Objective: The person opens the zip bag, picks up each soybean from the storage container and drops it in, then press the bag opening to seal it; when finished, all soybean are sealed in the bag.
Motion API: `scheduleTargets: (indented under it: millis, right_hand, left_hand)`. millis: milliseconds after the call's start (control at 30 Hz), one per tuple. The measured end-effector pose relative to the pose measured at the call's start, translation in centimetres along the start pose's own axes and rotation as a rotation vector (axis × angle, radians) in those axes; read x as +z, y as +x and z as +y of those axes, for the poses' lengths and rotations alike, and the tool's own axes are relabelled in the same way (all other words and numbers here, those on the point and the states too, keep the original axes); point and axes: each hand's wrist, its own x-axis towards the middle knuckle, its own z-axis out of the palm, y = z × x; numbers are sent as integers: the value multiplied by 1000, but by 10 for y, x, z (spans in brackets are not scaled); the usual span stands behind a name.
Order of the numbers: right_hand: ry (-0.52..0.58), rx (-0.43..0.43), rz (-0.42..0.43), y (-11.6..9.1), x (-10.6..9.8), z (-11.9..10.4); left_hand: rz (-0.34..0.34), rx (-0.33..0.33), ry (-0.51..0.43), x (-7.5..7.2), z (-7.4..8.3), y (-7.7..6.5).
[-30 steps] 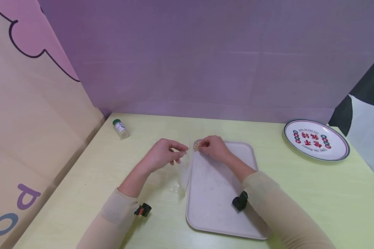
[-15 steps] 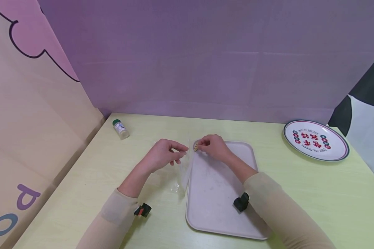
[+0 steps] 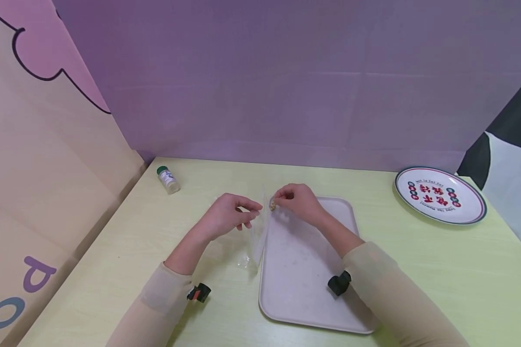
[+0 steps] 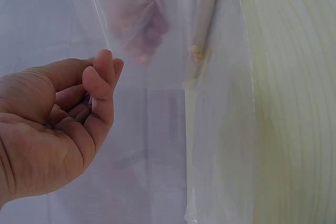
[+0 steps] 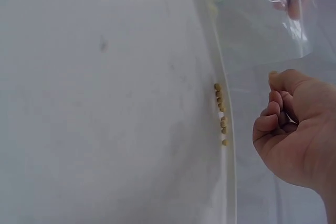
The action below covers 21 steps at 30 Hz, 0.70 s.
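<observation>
Pale yellow table (image 3: 482,279) here, with a light tray (image 3: 295,279) lying on it and an oval plate (image 3: 440,195) over to the right. A clear plastic bag (image 4: 220,129) is up along the tray's left side, its edge pinched by the left hand (image 3: 227,217). The right hand (image 3: 301,205) is at the tray's far left corner, fingers curled, can't tell if they've got anything. Green-capped jar (image 3: 168,180) sits back left. Smallest stuff: beans (image 5: 220,99) lined up just inside the tray's rim, near the right hand.

On a pale yellow table (image 3: 456,260): 1 light tray (image 3: 293,284), 1 oval printed plate (image 3: 441,195) at right, 1 green-capped bottle (image 3: 168,180) at left.
</observation>
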Motion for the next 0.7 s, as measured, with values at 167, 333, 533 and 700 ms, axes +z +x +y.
scheduleTargets:
  millis: [167, 333, 533, 700]
  right_hand:
    - [46, -27, 5, -4, -3, -7]
    - [71, -53, 19, -7, -5, -14]
    - [97, -78, 30, -12, -8, -24]
    - [123, -89, 25, -17, -11, -31]
  left_hand:
    - [0, -5, 12, 0, 0, 0]
    - [5, -6, 19, 0, 0, 0]
    - [3, -5, 20, 0, 0, 0]
    - [-3, 7, 18, 0, -1, 2]
